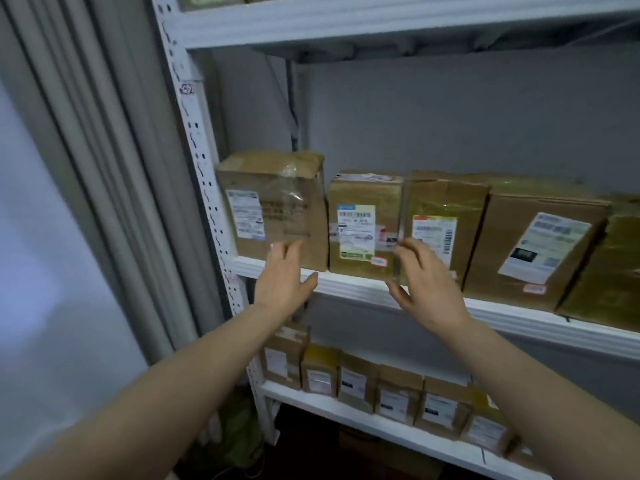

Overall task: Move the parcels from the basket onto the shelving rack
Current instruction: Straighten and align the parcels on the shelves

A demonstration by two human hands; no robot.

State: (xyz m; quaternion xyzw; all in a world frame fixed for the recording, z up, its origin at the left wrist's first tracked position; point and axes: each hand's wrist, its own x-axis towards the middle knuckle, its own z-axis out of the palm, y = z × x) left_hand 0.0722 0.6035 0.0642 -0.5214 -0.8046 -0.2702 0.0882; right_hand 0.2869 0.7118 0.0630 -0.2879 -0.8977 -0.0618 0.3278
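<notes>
On shelving rack (pixel 346 282), upright parcels (pixel 363 223); left hand (pixel 284 277), right hand (pixel 427 289) (fingers (pixel 287 251) released) nearby.

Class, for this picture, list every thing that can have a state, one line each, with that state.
left hand, open, fingers straight, holding nothing.
right hand, open, fingers spread, holding nothing.
leftmost parcel, upright on the middle shelf, taped shut.
second parcel, upright, flanked by parcels.
lower shelf parcels, upright in a row.
</notes>
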